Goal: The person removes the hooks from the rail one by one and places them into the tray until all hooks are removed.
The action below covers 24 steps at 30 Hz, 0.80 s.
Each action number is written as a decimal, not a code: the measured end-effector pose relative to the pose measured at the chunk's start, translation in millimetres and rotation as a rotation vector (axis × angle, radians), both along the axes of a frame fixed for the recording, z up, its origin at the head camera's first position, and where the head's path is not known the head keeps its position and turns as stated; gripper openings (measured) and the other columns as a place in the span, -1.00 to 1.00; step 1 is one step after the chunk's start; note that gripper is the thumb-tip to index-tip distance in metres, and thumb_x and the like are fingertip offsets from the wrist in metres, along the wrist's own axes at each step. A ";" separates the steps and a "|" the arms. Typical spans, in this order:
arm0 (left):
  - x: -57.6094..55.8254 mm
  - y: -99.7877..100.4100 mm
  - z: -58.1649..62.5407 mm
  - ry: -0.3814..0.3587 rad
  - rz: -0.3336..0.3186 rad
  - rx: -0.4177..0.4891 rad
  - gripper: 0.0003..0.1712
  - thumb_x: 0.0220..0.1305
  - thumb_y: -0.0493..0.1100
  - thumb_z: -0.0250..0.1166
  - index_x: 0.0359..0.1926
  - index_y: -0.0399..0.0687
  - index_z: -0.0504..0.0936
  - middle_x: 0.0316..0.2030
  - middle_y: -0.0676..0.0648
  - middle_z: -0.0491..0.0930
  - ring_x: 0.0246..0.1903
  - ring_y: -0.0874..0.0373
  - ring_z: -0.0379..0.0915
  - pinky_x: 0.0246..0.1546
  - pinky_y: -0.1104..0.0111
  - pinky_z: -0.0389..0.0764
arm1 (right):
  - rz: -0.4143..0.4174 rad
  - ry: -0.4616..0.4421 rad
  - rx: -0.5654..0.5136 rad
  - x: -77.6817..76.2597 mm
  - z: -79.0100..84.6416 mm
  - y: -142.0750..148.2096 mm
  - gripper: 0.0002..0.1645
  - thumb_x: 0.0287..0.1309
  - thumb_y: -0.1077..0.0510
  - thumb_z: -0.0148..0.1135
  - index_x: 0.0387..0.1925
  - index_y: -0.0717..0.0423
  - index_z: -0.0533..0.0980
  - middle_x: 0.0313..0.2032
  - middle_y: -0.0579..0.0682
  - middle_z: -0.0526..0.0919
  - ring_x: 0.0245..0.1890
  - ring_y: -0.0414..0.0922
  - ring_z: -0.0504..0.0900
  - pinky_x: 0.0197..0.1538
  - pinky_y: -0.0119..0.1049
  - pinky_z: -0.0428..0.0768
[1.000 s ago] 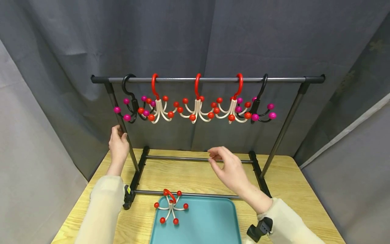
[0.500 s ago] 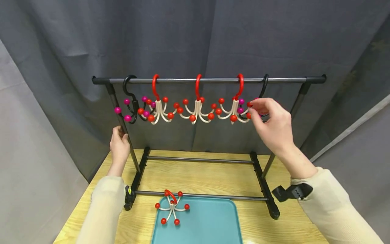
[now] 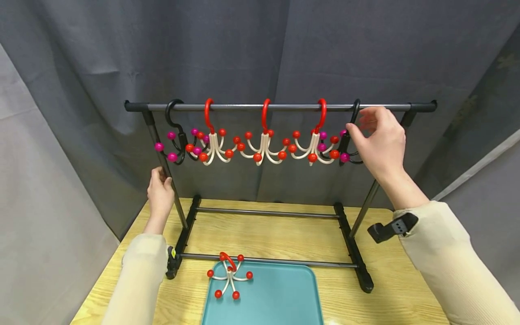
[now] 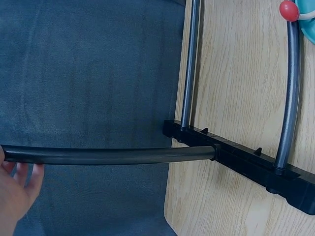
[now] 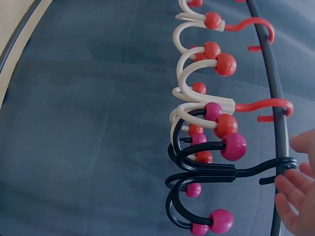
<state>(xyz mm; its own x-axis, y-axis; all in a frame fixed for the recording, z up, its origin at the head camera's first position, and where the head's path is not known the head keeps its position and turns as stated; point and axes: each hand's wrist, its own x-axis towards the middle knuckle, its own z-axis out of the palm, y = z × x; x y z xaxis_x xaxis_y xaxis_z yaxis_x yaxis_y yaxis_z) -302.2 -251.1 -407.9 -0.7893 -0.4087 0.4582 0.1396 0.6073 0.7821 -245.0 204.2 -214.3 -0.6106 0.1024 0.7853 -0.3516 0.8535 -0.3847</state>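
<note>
The black multi-arm hanger (image 3: 344, 142) with magenta ball tips hangs hook uppermost, its arms curving out below, toward the right end of the tubular garment rack (image 3: 239, 107), which stands upright, dark grey with black joints.

Your right hand (image 3: 382, 146) partly blocks the view
It covers parts of the right black hanger (image 3: 345, 142) and right post (image 3: 365, 204); the tray (image 3: 280, 293) is cropped nearside, your left hand (image 4: 15, 196) in the left-wrist view.
</note>
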 end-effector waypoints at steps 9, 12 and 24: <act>-1.7 0.7 -2.0 0.018 -0.005 -0.006 -0.66 0.32 -0.26 0.03 0.10 -0.15 0.27 -0.11 -0.26 0.44 -0.14 -0.22 0.40 -0.16 -0.05 0.37 | -0.030 -0.074 -0.047 -11.6 0.2 0.0 -0.55 0.09 0.05 0.21 -0.03 0.20 0.41 -0.22 0.15 0.63 -0.21 0.00 0.60 -0.12 -0.15 0.47; -1.8 0.8 -2.4 0.016 -0.003 -0.006 -0.66 0.32 -0.26 0.03 0.10 -0.15 0.27 -0.10 -0.26 0.44 -0.13 -0.22 0.40 -0.15 -0.05 0.37 | -0.024 -0.106 -0.074 -13.6 -0.3 1.2 -0.53 0.11 0.03 0.19 0.01 0.17 0.38 -0.19 0.11 0.66 -0.21 -0.04 0.63 -0.10 -0.20 0.51; -4.5 0.8 -3.6 0.017 -0.002 -0.013 -0.67 0.32 -0.27 0.03 0.09 -0.15 0.28 -0.10 -0.26 0.43 -0.13 -0.21 0.40 -0.15 -0.05 0.36 | -0.015 -0.164 -0.150 -19.5 2.7 4.1 -0.57 0.13 0.05 0.17 0.04 0.09 0.40 -0.16 0.05 0.67 -0.27 -0.35 0.61 -0.24 -0.62 0.37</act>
